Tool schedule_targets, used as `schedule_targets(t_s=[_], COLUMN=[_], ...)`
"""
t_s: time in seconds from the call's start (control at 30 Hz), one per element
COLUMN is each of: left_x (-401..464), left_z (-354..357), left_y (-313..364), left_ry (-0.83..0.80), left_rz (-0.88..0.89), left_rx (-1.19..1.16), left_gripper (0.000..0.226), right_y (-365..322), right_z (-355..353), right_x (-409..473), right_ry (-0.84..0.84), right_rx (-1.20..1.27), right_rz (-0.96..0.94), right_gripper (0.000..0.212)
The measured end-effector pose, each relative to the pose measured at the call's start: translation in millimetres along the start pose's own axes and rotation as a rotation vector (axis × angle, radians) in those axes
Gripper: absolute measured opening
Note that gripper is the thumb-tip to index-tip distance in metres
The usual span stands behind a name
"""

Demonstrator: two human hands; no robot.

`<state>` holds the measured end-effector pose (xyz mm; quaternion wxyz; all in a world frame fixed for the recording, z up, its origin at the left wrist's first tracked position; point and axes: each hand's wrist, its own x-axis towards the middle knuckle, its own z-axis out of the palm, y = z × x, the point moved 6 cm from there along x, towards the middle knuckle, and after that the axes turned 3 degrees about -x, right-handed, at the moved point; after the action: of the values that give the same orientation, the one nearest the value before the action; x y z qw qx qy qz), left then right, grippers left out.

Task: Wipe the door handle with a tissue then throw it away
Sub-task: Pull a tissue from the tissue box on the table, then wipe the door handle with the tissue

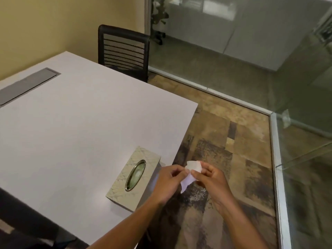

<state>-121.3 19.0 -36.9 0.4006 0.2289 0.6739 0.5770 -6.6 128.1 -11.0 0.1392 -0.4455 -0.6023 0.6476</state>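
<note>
A small white tissue (193, 167) is pinched between both my hands, just off the table's right edge and above the floor. My left hand (168, 182) grips its left side with thumb and fingers. My right hand (209, 178) grips its right side, and a flap of tissue hangs down between them. A beige textured tissue box (133, 177) with an oval gold-rimmed opening lies on the table right beside my left hand. No door handle or bin is in view.
The white table (75, 123) fills the left, with a grey cable hatch (27, 85) at its far end. A black mesh chair (124, 51) stands behind it. Glass walls with metal floor rails (274, 150) run along the back and right over patterned carpet.
</note>
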Motion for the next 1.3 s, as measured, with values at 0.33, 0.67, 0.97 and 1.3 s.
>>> schedule_targets(t_s=[0.33,0.67,0.97,1.3], left_x=[-4.5,-34.5,-52.5,-74.1], left_z=[56.8,142.8,221.6,329.3], left_y=[20.4,33.8,52.7,53.2], left_ry=[-0.068,-0.192,-0.258,-0.281], left_rz=[0.024,0.040,0.094,-0.011], left_rx=[-0.028,0.002,0.124,-0.079], left_gripper=[0.018,0.023,0.021,0.035], right_y=[15.2,28.8,51.9,68.4], right_z=[-61.6,-136.0,-213.9,-310.9], right_x=[-32.2,-85.4,-120.7,-173.4], right_ry=[0.055,0.128,0.256,0.368], right_rx=[0.076,0.472,0.627,0.595], right_rz=[0.022,0.026,0.036,-0.078], right_gripper=[0.014,0.039,0.019,0.044])
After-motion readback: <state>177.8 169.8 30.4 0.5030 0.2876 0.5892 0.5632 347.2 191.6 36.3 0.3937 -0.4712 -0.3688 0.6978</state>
